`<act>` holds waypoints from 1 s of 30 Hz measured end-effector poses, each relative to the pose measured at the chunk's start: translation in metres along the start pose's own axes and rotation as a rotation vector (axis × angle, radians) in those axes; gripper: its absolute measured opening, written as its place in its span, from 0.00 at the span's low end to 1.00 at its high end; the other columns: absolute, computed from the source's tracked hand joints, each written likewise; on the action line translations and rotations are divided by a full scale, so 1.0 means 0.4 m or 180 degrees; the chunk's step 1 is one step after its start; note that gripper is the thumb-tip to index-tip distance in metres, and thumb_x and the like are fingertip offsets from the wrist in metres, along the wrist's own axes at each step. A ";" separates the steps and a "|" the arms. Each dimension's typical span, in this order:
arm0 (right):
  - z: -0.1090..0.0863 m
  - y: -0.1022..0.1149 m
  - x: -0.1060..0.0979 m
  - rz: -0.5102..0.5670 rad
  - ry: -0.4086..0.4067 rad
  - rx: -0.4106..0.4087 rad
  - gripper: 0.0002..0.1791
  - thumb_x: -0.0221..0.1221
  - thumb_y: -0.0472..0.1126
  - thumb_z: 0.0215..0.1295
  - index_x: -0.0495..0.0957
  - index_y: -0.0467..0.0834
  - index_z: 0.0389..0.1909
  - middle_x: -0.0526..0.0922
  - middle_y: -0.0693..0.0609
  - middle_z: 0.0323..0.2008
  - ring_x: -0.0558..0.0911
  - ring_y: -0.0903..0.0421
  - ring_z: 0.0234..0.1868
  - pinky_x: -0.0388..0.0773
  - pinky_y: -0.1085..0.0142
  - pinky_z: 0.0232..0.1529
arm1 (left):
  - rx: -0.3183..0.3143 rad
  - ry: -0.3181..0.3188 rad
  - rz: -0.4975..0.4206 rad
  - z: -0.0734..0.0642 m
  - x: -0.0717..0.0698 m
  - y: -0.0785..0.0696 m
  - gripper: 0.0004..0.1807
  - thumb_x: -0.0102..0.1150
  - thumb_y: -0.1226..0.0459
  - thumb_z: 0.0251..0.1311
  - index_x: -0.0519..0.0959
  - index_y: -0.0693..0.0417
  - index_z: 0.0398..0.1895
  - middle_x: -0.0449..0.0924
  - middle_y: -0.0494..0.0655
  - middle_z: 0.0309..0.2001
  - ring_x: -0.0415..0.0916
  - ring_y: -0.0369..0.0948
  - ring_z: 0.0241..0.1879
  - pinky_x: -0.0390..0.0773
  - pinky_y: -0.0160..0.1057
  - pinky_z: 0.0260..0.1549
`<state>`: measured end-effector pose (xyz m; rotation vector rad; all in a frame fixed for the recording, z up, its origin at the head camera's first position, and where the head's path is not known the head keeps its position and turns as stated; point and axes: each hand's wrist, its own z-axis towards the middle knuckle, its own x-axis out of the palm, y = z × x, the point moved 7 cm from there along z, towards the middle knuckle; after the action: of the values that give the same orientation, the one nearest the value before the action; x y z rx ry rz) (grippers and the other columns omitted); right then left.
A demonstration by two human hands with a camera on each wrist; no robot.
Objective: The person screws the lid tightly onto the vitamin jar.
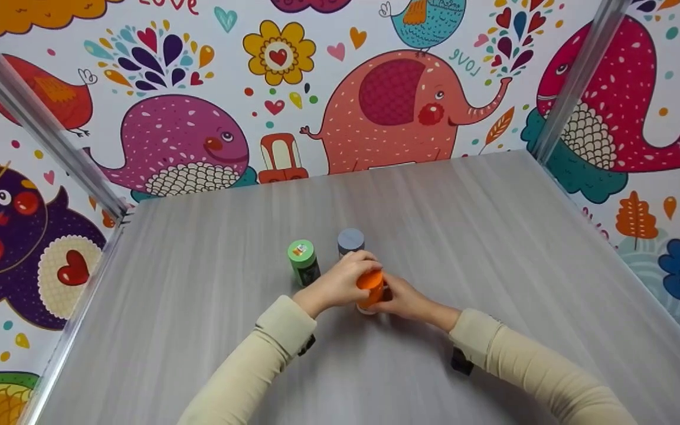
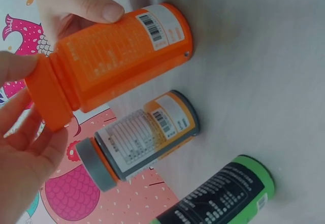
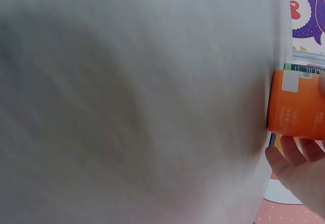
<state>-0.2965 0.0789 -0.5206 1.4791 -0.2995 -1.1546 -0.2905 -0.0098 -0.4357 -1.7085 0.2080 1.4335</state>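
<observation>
An orange pill bottle (image 1: 372,300) stands upright on the table between the two hands. My left hand (image 1: 340,283) reaches over from the left and grips its orange cap (image 2: 48,94), thumb on one side and fingers on the other. From the right, my right hand (image 1: 406,300) holds the bottle's body, its thumb lying along the side in the left wrist view. Just behind stands a grey-capped bottle (image 1: 350,237) with an orange and white label, partly covered by the left hand. A green-lidded black container (image 1: 301,252) is upright to the left, near the left wrist.
The grey wood-grain table (image 1: 210,283) runs back to a wall printed with cartoon animals (image 1: 399,112). Metal frame posts rise at the back left (image 1: 51,118) and back right (image 1: 576,82) corners. Beige sleeves cover both forearms.
</observation>
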 end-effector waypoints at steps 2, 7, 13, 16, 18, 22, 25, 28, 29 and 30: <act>0.002 -0.002 -0.001 -0.0011 -0.0001 0.0001 0.31 0.62 0.38 0.57 0.62 0.35 0.59 0.73 0.42 0.51 0.75 0.51 0.48 0.73 0.62 0.49 | 0.0067 0.0068 -0.0036 0.000 0.000 -0.001 0.23 0.56 0.73 0.50 0.74 0.63 0.53 0.69 0.52 0.56 0.64 0.47 0.56 0.70 0.39 0.51; 0.001 0.018 -0.003 -0.0078 -0.0003 0.0013 0.29 0.62 0.33 0.56 0.62 0.31 0.57 0.74 0.39 0.50 0.75 0.48 0.46 0.73 0.62 0.49 | 0.0192 0.0087 -0.0173 -0.006 -0.001 -0.003 0.22 0.55 0.76 0.49 0.75 0.61 0.52 0.69 0.52 0.59 0.61 0.48 0.60 0.66 0.45 0.56; -0.007 0.088 -0.014 -0.0068 0.0067 -0.0056 0.29 0.60 0.33 0.57 0.61 0.31 0.59 0.73 0.39 0.51 0.75 0.51 0.47 0.73 0.64 0.49 | -0.0146 -0.0523 -0.0314 -0.023 -0.009 0.020 0.23 0.64 0.62 0.50 0.73 0.57 0.50 0.71 0.50 0.54 0.66 0.47 0.52 0.69 0.43 0.49; -0.008 0.090 -0.013 -0.0048 0.0080 -0.0001 0.30 0.60 0.33 0.58 0.60 0.32 0.60 0.73 0.40 0.53 0.74 0.51 0.49 0.72 0.61 0.51 | -0.0528 -0.0900 -0.0174 -0.041 -0.009 0.043 0.28 0.67 0.53 0.47 0.73 0.57 0.49 0.73 0.49 0.47 0.68 0.45 0.45 0.70 0.42 0.45; -0.008 0.087 -0.012 -0.0069 0.0064 0.0000 0.31 0.60 0.33 0.58 0.60 0.31 0.61 0.72 0.40 0.53 0.74 0.50 0.50 0.71 0.59 0.53 | -0.0721 -0.1044 -0.0091 -0.052 -0.005 0.053 0.30 0.67 0.49 0.46 0.73 0.57 0.48 0.73 0.49 0.45 0.69 0.45 0.44 0.70 0.42 0.45; -0.003 0.045 -0.006 -0.0085 -0.0011 0.0027 0.32 0.61 0.33 0.56 0.60 0.33 0.61 0.73 0.40 0.54 0.74 0.48 0.50 0.71 0.57 0.53 | -0.0753 -0.1141 -0.0106 -0.062 -0.001 0.056 0.27 0.66 0.50 0.48 0.74 0.59 0.45 0.73 0.50 0.42 0.70 0.45 0.43 0.71 0.43 0.45; 0.001 0.008 -0.002 -0.0016 -0.0022 0.0047 0.34 0.62 0.34 0.56 0.60 0.34 0.62 0.72 0.41 0.55 0.74 0.49 0.51 0.71 0.58 0.54 | -0.0618 -0.1078 -0.0165 -0.060 -0.002 0.053 0.23 0.64 0.53 0.51 0.75 0.59 0.45 0.74 0.50 0.43 0.70 0.45 0.43 0.72 0.41 0.46; 0.001 -0.004 -0.003 0.0065 0.0009 0.0044 0.34 0.62 0.36 0.56 0.59 0.36 0.62 0.73 0.42 0.54 0.75 0.51 0.50 0.72 0.61 0.52 | -0.0475 -0.0988 -0.0178 -0.058 -0.004 0.052 0.22 0.63 0.56 0.53 0.76 0.59 0.48 0.74 0.49 0.45 0.70 0.44 0.45 0.72 0.41 0.47; 0.000 -0.005 -0.002 0.0085 0.0022 0.0038 0.34 0.62 0.36 0.57 0.59 0.35 0.62 0.73 0.42 0.54 0.75 0.51 0.49 0.72 0.62 0.51 | -0.0431 -0.0958 -0.0171 -0.058 -0.004 0.051 0.22 0.63 0.56 0.53 0.76 0.59 0.48 0.74 0.49 0.46 0.70 0.45 0.45 0.72 0.41 0.47; 0.000 -0.005 -0.002 0.0096 0.0032 0.0027 0.34 0.62 0.36 0.57 0.59 0.35 0.62 0.73 0.42 0.54 0.75 0.52 0.49 0.73 0.62 0.51 | -0.0393 -0.0937 -0.0164 -0.057 -0.004 0.050 0.22 0.63 0.57 0.53 0.76 0.59 0.49 0.74 0.49 0.46 0.69 0.45 0.46 0.72 0.41 0.47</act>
<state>-0.2979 0.0801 -0.5221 1.4825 -0.3191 -1.1226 -0.2870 -0.0386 -0.4454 -1.5630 -0.0865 1.6660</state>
